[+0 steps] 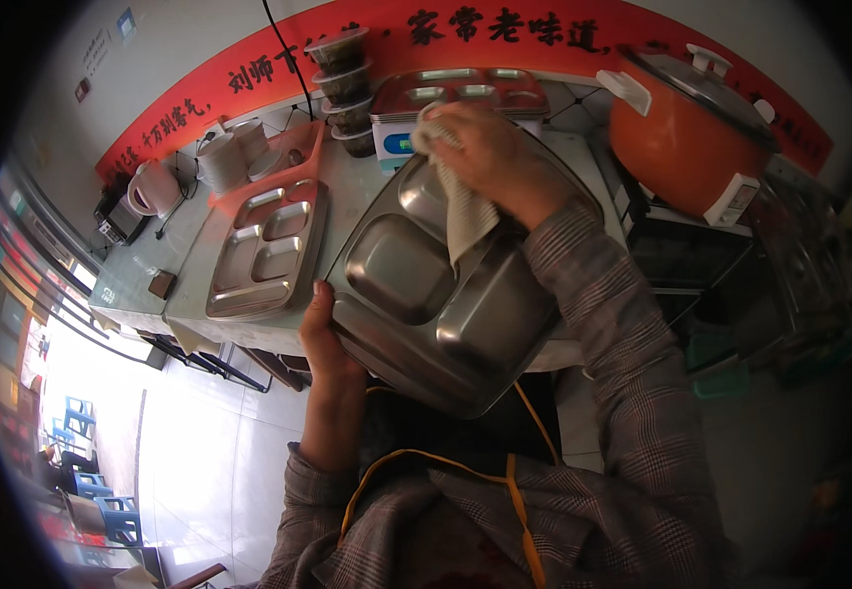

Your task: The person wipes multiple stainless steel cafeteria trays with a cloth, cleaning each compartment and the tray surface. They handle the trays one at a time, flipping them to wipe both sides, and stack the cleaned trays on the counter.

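A compartmented stainless steel tray is held tilted in front of me, above the table's near edge. My left hand grips its lower left rim, the thumb on top and the other fingers hidden underneath. At the tray's far side my right hand has a pale cloth bunched in its fingers. The cloth hangs down over the upper compartments, and its lower end lies at the ridge between them. My right forearm covers part of the tray's right side.
Similar steel trays lie stacked left on the table. More trays rest on a white device behind, beside stacked lidded tubs. A pink basket holds white dishes. An electric kettle stands far left, an orange cooker right.
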The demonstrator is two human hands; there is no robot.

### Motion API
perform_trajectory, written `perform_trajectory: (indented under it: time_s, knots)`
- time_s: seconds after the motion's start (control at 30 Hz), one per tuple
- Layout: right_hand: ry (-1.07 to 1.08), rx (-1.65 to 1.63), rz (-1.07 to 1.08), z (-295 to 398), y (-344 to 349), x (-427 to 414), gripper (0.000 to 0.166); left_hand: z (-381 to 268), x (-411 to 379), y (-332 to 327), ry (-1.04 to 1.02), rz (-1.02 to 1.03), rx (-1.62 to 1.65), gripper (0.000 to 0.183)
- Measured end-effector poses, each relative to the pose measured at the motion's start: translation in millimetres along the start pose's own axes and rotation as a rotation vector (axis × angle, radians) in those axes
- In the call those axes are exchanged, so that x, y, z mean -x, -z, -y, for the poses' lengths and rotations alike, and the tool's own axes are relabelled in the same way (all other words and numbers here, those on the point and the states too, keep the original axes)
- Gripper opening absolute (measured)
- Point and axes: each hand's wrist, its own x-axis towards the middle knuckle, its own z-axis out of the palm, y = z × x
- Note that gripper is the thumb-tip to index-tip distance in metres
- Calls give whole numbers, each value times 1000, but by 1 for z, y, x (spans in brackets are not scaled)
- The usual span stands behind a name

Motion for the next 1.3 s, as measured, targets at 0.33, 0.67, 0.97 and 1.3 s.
perform_trajectory:
  time_s: [0.33, 0.67, 0.97, 1.3]
  knots:
    - [-205, 319, -230, 9, 31, 94, 36, 3, -4, 25, -53, -121, 51, 42]
    - [-322, 109, -271, 74, 8, 146, 52, -14, -13, 36, -137, -129, 181, 44]
    - [72, -107, 35, 170, -32, 154, 38, -19, -17, 39, -202, -184, 204, 44]
    - [-71, -524, -166, 121, -10, 82, 48, -50, -9, 57, -365, -92, 174, 40]
